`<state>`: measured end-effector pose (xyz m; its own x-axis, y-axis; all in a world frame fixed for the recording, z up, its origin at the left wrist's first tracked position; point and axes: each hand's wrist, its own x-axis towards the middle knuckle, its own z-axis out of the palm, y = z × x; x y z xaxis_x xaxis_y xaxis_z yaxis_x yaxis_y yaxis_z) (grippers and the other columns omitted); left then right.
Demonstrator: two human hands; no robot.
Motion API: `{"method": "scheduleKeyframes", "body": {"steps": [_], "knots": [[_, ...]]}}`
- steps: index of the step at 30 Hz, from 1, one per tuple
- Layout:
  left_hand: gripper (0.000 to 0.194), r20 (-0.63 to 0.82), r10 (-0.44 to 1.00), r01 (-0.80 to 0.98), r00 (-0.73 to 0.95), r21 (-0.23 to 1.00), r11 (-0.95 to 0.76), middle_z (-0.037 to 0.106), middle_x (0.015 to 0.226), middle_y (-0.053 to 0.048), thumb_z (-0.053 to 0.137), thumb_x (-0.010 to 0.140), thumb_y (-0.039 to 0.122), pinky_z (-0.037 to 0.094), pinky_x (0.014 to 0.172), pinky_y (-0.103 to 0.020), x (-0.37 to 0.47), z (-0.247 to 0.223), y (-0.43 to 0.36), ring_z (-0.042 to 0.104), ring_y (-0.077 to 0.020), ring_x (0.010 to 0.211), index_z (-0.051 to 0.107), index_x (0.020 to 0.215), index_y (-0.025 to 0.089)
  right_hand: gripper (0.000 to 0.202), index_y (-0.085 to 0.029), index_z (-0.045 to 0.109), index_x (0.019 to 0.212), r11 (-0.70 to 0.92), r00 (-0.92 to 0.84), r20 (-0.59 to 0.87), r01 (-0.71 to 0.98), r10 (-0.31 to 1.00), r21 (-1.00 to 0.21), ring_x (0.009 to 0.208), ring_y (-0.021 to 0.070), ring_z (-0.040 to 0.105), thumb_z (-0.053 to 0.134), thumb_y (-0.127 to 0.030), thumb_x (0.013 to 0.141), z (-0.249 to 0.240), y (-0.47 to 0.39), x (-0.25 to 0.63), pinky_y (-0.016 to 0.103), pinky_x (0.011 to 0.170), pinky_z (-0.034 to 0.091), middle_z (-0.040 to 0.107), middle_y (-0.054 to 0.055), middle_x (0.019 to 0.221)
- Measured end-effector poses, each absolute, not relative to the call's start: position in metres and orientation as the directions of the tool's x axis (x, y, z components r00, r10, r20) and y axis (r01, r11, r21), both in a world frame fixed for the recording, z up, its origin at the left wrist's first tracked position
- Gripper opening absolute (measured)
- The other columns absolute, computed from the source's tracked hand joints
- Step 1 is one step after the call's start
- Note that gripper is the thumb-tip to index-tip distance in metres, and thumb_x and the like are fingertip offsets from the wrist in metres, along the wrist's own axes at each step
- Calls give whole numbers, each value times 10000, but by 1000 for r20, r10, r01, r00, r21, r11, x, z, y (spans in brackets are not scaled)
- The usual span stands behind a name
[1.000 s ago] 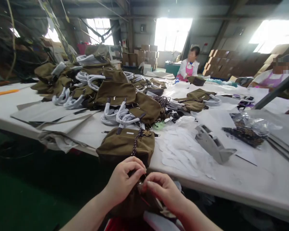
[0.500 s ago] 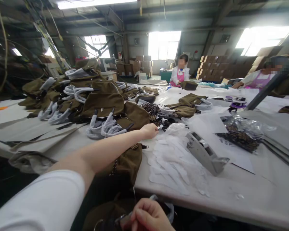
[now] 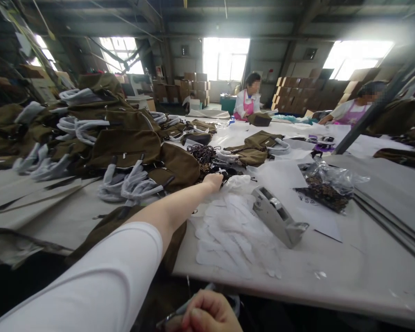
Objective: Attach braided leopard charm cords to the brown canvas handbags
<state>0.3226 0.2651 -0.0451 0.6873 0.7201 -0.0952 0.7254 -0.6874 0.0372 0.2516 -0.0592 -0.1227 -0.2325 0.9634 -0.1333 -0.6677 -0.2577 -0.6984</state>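
Two hands of mine are working well apart. My left hand (image 3: 214, 182) is resting at a heap of dark cords (image 3: 202, 153) and small black pieces (image 3: 232, 172), lying on the table (image 3: 359, 267) beside an olive bag (image 3: 180, 166). I judge I should be parting single pieces with the fingertips, not dragging at the tangle, and holding my forearm light over the second bag (image 3: 178, 244) beneath it. Those fingers are facing away, so I cannot tell whether they are gripping anything. My right hand (image 3: 210, 311) is lying low, fingers bunching together near a grey strip (image 3: 174, 315); anything it is pinching is hiding. Shadow is swallowing what is sitting below the table edge.
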Motion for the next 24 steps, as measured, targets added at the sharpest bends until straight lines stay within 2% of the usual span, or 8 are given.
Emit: {"method": "scheduleKeyframes", "body": {"steps": [3, 6, 9, 11, 16, 19, 21, 24], "knots": [[288, -44, 717, 718, 696, 42, -695, 630, 1220, -104, 613, 919, 285, 506, 950, -450, 303, -19, 263, 615, -242, 1095, 627, 1175, 153, 468, -152, 639, 736, -313, -294, -165, -583, 942, -750, 373, 35, 277, 746, -608, 723, -109, -62, 261, 199, 427, 183, 614, 9, 526], [295, 46, 713, 710, 700, 59, -701, 647, 1213, -87, 610, 865, 200, 455, 994, -352, 264, 17, 256, 598, -257, 1146, 669, 1153, 185, 433, -144, 646, 771, -344, -313, -197, -542, 929, -767, 384, 28, 249, 721, -571, 780, -97, -64, 266, 196, 410, 142, 627, 5, 560], [297, 145, 701, 701, 698, 60, -711, 665, 1153, -54, 599, 848, 292, 454, 961, -320, 202, 50, 227, 610, -256, 1111, 670, 1121, 199, 410, -140, 647, 775, -351, -328, -199, -516, 924, -781, 398, 31, 268, 703, -545, 812, -91, -64, 265, 198, 410, 141, 634, 6, 581], [254, 236, 668, 680, 705, 42, -732, 678, 1041, -55, 611, 826, 322, 484, 877, -323, 156, 59, 190, 649, -251, 983, 679, 1029, 186, 393, -137, 646, 774, -347, -330, -197, -495, 923, -797, 409, 33, 278, 696, -523, 829, -91, -62, 261, 198, 415, 145, 636, 8, 589], [162, 112, 752, 760, 649, -49, -649, 667, 1016, -78, 553, 849, 151, 515, 712, -313, 66, 18, 82, 674, -214, 778, 646, 979, 182, 399, -139, 619, 762, -370, -364, -221, -415, 905, -831, 413, 32, 256, 678, -525, 840, -88, -54, 245, 199, 418, 135, 621, -2, 578], [273, 105, 783, 781, 613, 67, -621, 652, 1194, -105, 561, 843, 88, 533, 853, -342, 36, -18, 44, 680, -241, 975, 615, 1095, 176, 405, -141, 613, 756, -359, -373, -229, -331, 899, -873, 426, 38, 289, 663, -532, 847, -81, -48, 232, 197, 432, 158, 615, -1, 580], [328, 166, 809, 793, 564, 164, -586, 597, 1333, -113, 588, 858, 130, 500, 979, -370, 21, -31, 34, 623, -258, 1146, 583, 1183, 174, 407, -142, 618, 747, -347, -370, -232, -281, 900, -895, 433, 40, 307, 672, -535, 837, -76, -44, 222, 195, 437, 171, 609, -1, 580], [260, 209, 838, 795, 504, 266, -545, 631, 1286, -90, 615, 879, 225, 512, 973, -379, -1, -37, 32, 634, -253, 1128, 612, 1135, 179, 413, -147, 623, 730, -350, -320, -259, -274, 912, -896, 426, 37, 302, 701, -546, 801, -72, -38, 207, 192, 427, 163, 596, -7, 577]]}}
